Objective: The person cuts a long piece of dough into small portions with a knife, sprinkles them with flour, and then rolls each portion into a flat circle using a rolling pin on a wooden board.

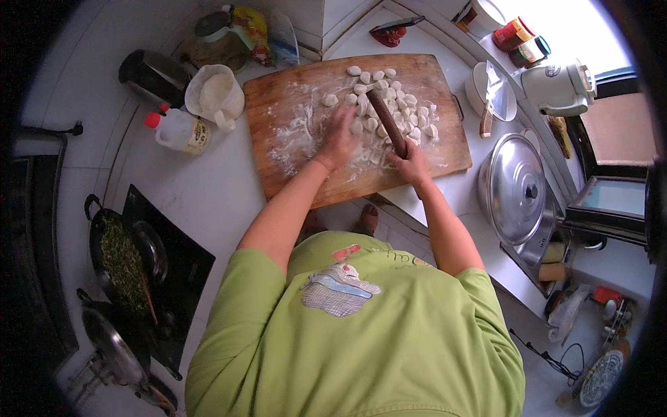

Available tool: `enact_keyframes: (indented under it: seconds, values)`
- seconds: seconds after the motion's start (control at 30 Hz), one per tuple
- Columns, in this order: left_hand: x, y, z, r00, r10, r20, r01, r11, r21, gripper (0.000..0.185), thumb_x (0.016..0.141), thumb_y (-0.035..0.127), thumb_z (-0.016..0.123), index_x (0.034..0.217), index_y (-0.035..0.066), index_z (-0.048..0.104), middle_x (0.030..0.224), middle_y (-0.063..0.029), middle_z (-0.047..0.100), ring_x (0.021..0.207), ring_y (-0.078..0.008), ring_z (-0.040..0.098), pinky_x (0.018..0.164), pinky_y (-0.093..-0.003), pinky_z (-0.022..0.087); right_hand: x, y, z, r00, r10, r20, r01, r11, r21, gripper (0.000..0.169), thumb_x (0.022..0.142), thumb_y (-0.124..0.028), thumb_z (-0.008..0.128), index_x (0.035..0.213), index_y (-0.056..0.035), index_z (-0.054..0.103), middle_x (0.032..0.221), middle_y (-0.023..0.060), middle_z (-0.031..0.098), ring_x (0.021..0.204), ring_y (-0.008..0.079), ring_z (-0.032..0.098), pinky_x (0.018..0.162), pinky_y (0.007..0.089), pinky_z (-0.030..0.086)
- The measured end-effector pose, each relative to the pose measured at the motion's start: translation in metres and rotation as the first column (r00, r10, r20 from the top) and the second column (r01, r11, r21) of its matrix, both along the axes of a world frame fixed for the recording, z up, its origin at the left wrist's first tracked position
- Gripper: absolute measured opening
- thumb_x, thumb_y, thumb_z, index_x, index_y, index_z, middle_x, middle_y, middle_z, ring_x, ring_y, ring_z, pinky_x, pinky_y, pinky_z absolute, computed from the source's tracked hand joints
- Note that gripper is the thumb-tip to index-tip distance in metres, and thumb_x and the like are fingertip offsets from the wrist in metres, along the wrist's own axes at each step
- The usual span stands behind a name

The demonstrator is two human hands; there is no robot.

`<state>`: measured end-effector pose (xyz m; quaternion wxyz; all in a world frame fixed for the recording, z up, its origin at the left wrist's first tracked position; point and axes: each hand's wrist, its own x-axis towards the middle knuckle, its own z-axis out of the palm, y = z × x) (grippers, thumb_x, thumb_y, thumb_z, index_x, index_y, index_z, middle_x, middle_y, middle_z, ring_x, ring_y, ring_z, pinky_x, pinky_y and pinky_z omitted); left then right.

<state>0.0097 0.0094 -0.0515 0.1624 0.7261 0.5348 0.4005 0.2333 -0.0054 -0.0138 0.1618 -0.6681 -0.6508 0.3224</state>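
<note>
My right hand (pixel 410 162) grips one end of a dark wooden rolling pin (pixel 386 122), which slants up and away over the dough. My left hand (pixel 337 139) is stretched out at the left edge of the dough pieces, blurred, with nothing visible in it; whether its fingers touch the dough cannot be made out. Many small, rounded white dough pieces (pixel 410 100) lie crowded on the far right half of a wooden cutting board (pixel 292 182). Loose flour (pixel 294 130) is smeared over the board's left and middle.
On the left stand a white pitcher of flour (pixel 237 101), a red-capped plastic bottle (pixel 180 133) and a wok of chopped greens (pixel 122 255). To the right are a bowl (pixel 475 88) with a cleaver (pixel 495 94) across it and a large lidded metal pot (pixel 513 182).
</note>
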Motion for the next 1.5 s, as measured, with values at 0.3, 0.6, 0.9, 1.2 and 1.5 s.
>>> enact_keyframes:
  seconds: [0.3,0.6,0.9,1.2,1.5]
  values:
    - [-0.047,-0.026,0.014,0.98,-0.019,-0.2,-0.018,0.983,-0.181,0.017,0.071,0.022,0.072,0.08,0.01,0.063,0.098,-0.0113,0.056,0.101,-0.0349,0.048,0.09,-0.044,0.039,-0.021,-0.022,0.027,0.98,0.142,0.14,-0.149,0.988,0.039,0.042,0.076,-0.041,0.068,0.102,-0.01,0.057,0.087,0.0156,0.063,0.082,0.036,0.06,0.07,0.0429,0.046]
    - [-0.079,-0.025,0.021,0.999,-0.018,-0.03,0.001,0.873,-0.488,0.019,0.075,0.022,0.07,0.084,0.006,0.063,0.098,-0.0103,0.06,0.1,-0.0322,0.053,0.088,-0.0423,0.042,-0.047,-0.057,0.03,0.729,0.446,0.519,-0.577,0.808,0.117,0.036,0.073,-0.025,0.064,0.109,-0.0193,0.059,0.107,0.0028,0.057,0.104,0.022,0.051,0.088,0.037,0.038]
    - [-0.063,-0.041,0.039,0.982,-0.049,-0.182,-0.053,0.855,-0.515,0.02,0.075,0.017,0.069,0.087,0.004,0.061,0.094,-0.0167,0.061,0.091,-0.0351,0.058,0.078,-0.0437,0.047,-0.095,-0.078,0.007,0.846,0.267,0.462,-0.457,0.81,0.368,0.051,0.089,-0.039,0.048,0.129,-0.0066,0.047,0.138,0.0095,0.044,0.132,0.0242,0.035,0.106,0.0471,0.024]
    - [-0.073,-0.022,0.037,0.992,-0.125,-0.035,0.083,0.817,-0.571,0.015,0.076,0.013,0.066,0.088,0.003,0.065,0.083,-0.0161,0.065,0.08,-0.0319,0.063,0.072,-0.0403,0.048,-0.119,-0.029,0.011,0.849,0.102,0.519,-0.342,0.854,0.391,0.057,0.091,-0.044,0.042,0.137,-0.0102,0.039,0.144,0.0095,0.036,0.137,0.0247,0.025,0.105,0.0643,0.009]
    - [-0.068,-0.03,0.04,0.974,-0.029,-0.227,-0.073,0.901,-0.427,0.013,0.076,0.013,0.065,0.082,0.002,0.06,0.086,-0.0195,0.062,0.085,-0.0361,0.06,0.074,-0.0447,0.047,-0.114,-0.028,0.014,0.823,0.132,0.552,-0.369,0.864,0.343,0.061,0.09,-0.046,0.044,0.137,-0.007,0.038,0.143,0.0102,0.036,0.136,0.024,0.028,0.104,0.065,0.012]
